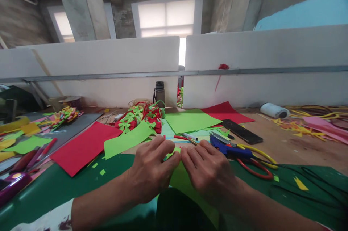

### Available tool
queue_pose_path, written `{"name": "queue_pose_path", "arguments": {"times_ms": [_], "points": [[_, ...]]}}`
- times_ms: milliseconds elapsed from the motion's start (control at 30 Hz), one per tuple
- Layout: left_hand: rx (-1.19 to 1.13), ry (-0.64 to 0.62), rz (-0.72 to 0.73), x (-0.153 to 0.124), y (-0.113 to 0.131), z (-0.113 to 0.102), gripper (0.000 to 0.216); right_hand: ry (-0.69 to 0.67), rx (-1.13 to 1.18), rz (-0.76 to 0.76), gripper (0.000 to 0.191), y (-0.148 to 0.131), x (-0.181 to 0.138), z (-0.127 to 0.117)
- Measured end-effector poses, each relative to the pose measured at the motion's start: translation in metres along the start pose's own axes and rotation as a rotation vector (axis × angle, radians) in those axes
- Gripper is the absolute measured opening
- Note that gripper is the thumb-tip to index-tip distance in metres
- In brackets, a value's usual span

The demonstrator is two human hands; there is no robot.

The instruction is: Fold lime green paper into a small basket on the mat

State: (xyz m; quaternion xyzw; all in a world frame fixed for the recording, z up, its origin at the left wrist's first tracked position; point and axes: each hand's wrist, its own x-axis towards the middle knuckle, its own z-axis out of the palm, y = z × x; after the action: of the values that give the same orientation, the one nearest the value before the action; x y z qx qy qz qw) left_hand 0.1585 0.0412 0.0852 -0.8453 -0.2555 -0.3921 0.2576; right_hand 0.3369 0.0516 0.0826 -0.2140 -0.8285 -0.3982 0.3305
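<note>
My left hand and my right hand meet near the middle of the view, fingers curled in and thumbs close together. Both pinch a piece of light green paper, mostly hidden by the fingers. Below them a larger green paper sheet hangs over the front edge; whether it is the same piece I cannot tell. Just right of my right hand lies a blue glue gun. Beside it are scissors with yellow and red handles.
Red sheets and green sheets lie on the table, with small scraps around. A pile of red and green paper crafts stands before a dark bottle. A black phone lies right; cables trail over the green mat.
</note>
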Motion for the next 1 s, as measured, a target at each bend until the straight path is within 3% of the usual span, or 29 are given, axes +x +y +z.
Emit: {"name": "queue_pose_path", "arguments": {"times_ms": [167,567,900,1000], "points": [[-0.101,0.053,-0.055,0.004,0.001,-0.001,0.016,-0.009,0.001,-0.001,0.028,0.001,0.001,-0.003],[-0.227,0.028,-0.118,0.003,0.005,0.009,0.020,-0.008,-0.033,0.010,0.032,0.001,-0.002,0.006],[-0.194,0.076,-0.149,0.004,0.006,0.008,0.020,-0.002,-0.052,0.012,0.033,0.003,-0.002,0.008],[-0.157,0.029,-0.164,0.005,0.006,0.006,0.013,-0.012,-0.041,0.018,0.032,0.006,-0.002,0.010]]}}
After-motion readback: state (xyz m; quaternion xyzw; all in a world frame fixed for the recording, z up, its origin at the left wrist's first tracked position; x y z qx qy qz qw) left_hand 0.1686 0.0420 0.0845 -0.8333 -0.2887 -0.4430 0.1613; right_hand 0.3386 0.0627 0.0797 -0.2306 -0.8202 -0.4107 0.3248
